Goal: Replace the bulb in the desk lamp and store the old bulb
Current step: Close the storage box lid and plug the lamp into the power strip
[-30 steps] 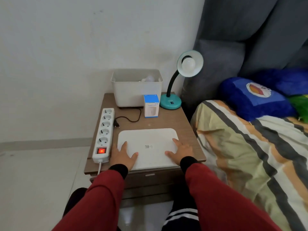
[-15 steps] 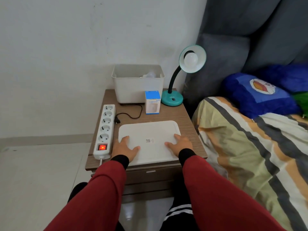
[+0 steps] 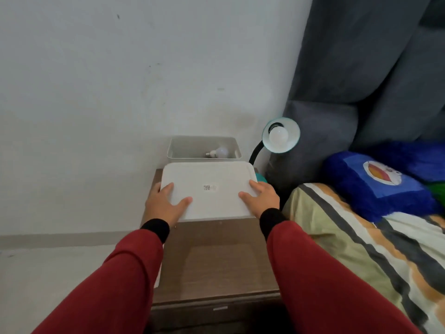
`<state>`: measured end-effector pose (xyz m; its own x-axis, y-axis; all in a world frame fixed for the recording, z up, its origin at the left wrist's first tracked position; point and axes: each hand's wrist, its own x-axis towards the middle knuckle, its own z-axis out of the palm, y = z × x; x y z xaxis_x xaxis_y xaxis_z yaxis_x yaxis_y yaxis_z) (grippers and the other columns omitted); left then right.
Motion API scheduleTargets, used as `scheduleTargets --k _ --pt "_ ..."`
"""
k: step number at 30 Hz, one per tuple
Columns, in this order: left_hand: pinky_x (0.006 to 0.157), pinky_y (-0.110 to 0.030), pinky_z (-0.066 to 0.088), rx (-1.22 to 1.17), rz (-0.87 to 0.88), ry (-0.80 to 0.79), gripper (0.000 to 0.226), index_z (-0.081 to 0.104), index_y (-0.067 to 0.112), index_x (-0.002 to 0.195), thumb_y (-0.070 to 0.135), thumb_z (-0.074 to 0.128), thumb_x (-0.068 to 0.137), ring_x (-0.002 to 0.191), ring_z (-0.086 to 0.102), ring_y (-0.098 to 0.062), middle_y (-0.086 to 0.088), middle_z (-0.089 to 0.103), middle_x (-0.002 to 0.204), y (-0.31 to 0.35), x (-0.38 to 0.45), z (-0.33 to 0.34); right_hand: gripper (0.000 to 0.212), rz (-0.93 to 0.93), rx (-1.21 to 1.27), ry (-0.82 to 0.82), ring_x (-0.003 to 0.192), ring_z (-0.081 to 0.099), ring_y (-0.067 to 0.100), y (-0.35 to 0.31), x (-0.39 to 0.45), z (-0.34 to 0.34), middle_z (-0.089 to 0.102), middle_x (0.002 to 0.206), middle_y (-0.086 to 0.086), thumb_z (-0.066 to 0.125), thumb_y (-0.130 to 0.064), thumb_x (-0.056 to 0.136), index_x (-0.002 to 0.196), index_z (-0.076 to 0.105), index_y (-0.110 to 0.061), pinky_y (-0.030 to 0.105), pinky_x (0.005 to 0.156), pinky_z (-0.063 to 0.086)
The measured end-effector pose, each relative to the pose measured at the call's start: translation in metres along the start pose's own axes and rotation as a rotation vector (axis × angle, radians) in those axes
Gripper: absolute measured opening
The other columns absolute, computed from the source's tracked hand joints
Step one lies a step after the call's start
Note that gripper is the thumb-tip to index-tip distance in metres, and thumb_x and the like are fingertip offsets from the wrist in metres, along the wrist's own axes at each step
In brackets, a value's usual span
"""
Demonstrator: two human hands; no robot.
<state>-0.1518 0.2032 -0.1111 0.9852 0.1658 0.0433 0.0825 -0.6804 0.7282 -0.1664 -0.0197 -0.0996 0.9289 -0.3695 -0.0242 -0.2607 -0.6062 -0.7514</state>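
A white lid (image 3: 207,189) is held up above the wooden nightstand (image 3: 216,261). My left hand (image 3: 163,203) grips its left edge and my right hand (image 3: 261,198) grips its right edge, thumbs on top. Behind the lid stands an open white storage box (image 3: 175,148) with a white bulb (image 3: 218,152) lying inside. The teal desk lamp (image 3: 280,135) stands at the back right with a white bulb (image 3: 278,136) in its shade; its base is mostly hidden by the lid.
A white wall runs behind the nightstand. A grey upholstered headboard (image 3: 361,92) rises on the right. The bed with a striped blanket (image 3: 373,249) and a blue pillow (image 3: 375,182) lies right of the nightstand. The power strip and small box are hidden by the lid and my arms.
Both hands have lifted the white lid off the nightstand top and carried it up and back toward the storage box. The view has moved closer and tilted down.
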Motion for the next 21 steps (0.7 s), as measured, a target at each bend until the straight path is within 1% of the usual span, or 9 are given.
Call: scheduleTargets --k 4,11,16,21 --pt "0.119 -0.034 0.018 -0.010 0.028 0.030 0.073 0.040 0.012 0.143 0.043 0.067 0.083 0.144 0.023 -0.024 -0.008 0.023 0.155 0.017 0.045 -0.009 0.056 -0.038 0.039 0.009 0.137 0.035 0.019 -0.027 0.040 -0.001 0.038 0.149 0.005 0.066 -0.032 0.085 0.136 0.051 -0.014 0.027 0.115 0.022" --pt "0.118 -0.034 0.018 0.006 0.014 0.013 0.075 0.037 0.013 0.145 0.045 0.064 0.083 0.144 0.021 -0.024 -0.007 0.021 0.156 0.034 0.132 -0.011 0.055 -0.080 -0.024 0.001 0.138 0.035 0.020 -0.063 0.122 0.011 0.038 0.150 0.003 0.060 -0.035 0.089 0.139 0.047 -0.016 0.026 0.114 0.021" --pt "0.119 -0.035 0.020 -0.006 0.007 -0.005 0.075 0.036 0.013 0.145 0.044 0.065 0.083 0.144 0.021 -0.024 -0.006 0.021 0.156 0.039 0.182 0.003 0.056 -0.068 -0.023 0.002 0.141 0.031 0.021 -0.067 0.171 0.026 0.035 0.152 0.004 0.060 -0.036 0.088 0.139 0.047 -0.017 0.028 0.116 0.020" --pt "0.120 -0.036 0.020 0.023 -0.020 -0.067 0.078 0.035 0.014 0.146 0.047 0.065 0.082 0.146 0.018 -0.024 -0.006 0.017 0.158 0.034 0.212 0.019 0.056 -0.046 -0.071 -0.018 0.142 0.028 0.023 -0.060 0.201 0.043 0.033 0.153 0.004 0.058 -0.037 0.089 0.140 0.045 -0.017 0.031 0.117 0.018"
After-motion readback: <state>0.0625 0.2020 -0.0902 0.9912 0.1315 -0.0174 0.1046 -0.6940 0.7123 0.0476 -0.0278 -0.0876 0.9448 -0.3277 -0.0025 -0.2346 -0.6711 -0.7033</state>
